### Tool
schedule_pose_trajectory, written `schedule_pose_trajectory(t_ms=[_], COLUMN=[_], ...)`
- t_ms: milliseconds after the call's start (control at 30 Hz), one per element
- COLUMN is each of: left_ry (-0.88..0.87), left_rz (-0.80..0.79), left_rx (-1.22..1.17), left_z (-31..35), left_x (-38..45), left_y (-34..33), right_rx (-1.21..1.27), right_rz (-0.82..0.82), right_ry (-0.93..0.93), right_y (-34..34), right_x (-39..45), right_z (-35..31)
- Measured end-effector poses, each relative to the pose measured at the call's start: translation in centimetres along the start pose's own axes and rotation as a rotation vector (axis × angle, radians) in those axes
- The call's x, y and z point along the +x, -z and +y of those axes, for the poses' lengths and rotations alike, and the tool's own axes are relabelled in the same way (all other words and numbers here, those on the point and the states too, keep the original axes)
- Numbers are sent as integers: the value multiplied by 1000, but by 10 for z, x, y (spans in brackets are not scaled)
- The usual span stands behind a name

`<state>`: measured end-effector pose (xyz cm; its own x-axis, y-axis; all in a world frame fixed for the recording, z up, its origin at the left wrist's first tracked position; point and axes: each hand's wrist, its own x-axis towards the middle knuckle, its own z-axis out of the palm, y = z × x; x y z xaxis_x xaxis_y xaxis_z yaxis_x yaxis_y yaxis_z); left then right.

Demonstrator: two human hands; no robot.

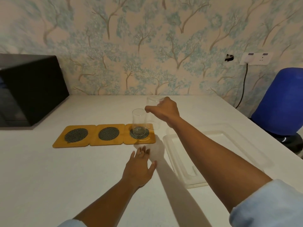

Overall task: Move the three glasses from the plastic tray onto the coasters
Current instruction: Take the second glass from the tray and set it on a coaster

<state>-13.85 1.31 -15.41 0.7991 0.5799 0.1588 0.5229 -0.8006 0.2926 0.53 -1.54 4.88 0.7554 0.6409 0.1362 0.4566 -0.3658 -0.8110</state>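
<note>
Three wooden coasters with dark mesh discs lie in a row on the white table: left coaster [74, 135], middle coaster [108, 134], right coaster [150, 140]. A clear glass [138, 121] stands upright on the right coaster. My right hand [164, 109] is shut on a second clear glass [153, 115], gripping it near the rim, held just right of the right coaster and behind it. My left hand [140, 166] rests open, fingers spread, on the table in front of the coasters. The translucent plastic tray [183, 161] lies to the right; I see no glass on it.
A black microwave [31, 89] sits at the back left of the table. A blue container [282, 102] stands off the table's right edge. A wall socket with a black cord [255, 58] is on the patterned wall at right.
</note>
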Motion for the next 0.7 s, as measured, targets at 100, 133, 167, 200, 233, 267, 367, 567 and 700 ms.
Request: schedule_pose_trajectory(t_ms=[100,133,167,200,233,267,367,567,700], left_ry=[34,54,74,93,114,137,166,147,124], left_rz=[21,35,48,56,58,55,28,63,5], left_rx=[-8,-10,-10,-11,-18,-29,-53,-124,-28], left_z=[-14,-18,-22,-26,-30,-34,-47,-58,-61], left_x=[-4,-5,-6,-7,-9,-10,-11,-16,-16], left_y=[9,12,15,17,18,19,21,18,16], right_rx=[80,96,111,125,137,146,145,133,106], right_rz=[-51,-64,-77,-89,-99,-110,-142,-164,-182], right_ry=[18,24,31,39,48,58,80,96,104], right_y=[-23,-31,-38,-46,-54,-62,-85,-126,-148], right_x=[-1,-2,-2,-3,-4,-4,-4,1,5], right_z=[-12,-16,-20,-24,-28,-31,-39,-47,-46])
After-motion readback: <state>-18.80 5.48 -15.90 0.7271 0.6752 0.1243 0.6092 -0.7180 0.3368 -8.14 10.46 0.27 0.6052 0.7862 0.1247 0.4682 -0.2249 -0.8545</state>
